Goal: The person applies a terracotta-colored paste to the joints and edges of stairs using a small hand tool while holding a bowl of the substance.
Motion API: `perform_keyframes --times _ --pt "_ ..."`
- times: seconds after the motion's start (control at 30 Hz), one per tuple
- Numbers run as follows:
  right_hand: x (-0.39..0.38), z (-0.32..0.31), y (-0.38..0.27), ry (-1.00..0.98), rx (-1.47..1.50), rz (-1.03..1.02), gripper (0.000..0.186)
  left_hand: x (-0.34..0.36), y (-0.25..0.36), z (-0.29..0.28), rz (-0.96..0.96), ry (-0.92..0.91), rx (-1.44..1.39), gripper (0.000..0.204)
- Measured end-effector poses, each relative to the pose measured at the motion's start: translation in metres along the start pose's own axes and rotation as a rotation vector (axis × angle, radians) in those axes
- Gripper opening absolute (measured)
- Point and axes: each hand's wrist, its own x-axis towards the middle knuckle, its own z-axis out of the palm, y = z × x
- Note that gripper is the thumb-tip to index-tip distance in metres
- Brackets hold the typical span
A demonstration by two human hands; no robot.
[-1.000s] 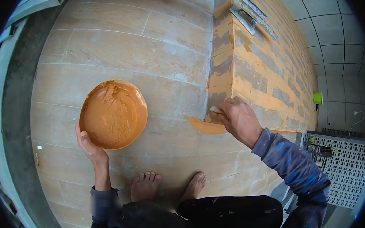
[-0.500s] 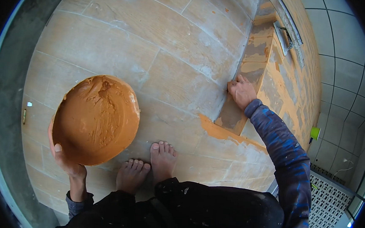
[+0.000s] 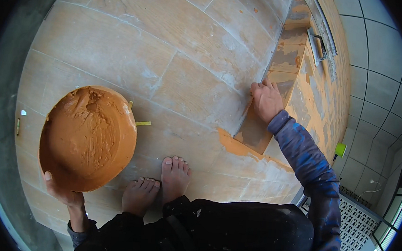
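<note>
My left hand [image 3: 63,194] holds a round basin [image 3: 131,126] by its near-left edge, thumb up at the rim and the other fingers hidden beneath. Smooth orange-brown paste [image 3: 85,141] coats the inside, with a rough mound at the far side. My right hand [image 3: 268,102] is closed, its bent fingers down at the seam where the wood-look floor tiles [image 3: 117,56] meet a raised step [image 3: 252,136]. Whatever those fingers may grip is hidden. Patches of orange paste cover the step's narrow face and its top.
A flat trowel [image 3: 317,47] and a long metal straightedge [image 3: 324,29] lie on the step at the upper right. A yellow-green strip [image 3: 143,123] shows beside the basin. Bare feet [image 3: 175,175] stand near it. White wall tiles [image 3: 374,84] and a green object [image 3: 340,149] are on the right.
The basin has shifted left and slightly nearer in my left hand, revealing the yellow-green strip. My right hand stays at the step's seam, its fingers slightly more curled.
</note>
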Motion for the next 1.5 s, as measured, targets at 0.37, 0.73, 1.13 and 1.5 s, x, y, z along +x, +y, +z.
perform_keyframes --times 0.37,0.73,1.13,1.5 --pt "-0.007 0.028 -0.024 -0.258 -0.226 -0.109 0.015 0.012 0.007 0.027 0.049 -0.294 0.063 0.067" --pt "0.018 -0.034 -0.003 -0.199 0.087 0.136 0.014 0.011 0.012 0.024 0.030 -0.348 -0.018 0.068" --pt "-0.005 0.034 -0.018 -0.155 -0.138 -0.038 0.012 0.011 0.011 0.041 -0.094 -0.256 0.154 0.085" --pt "-0.048 -0.005 -0.066 -0.346 0.354 -0.002 0.021 0.006 0.014 0.047 -0.053 -0.214 0.122 0.086"
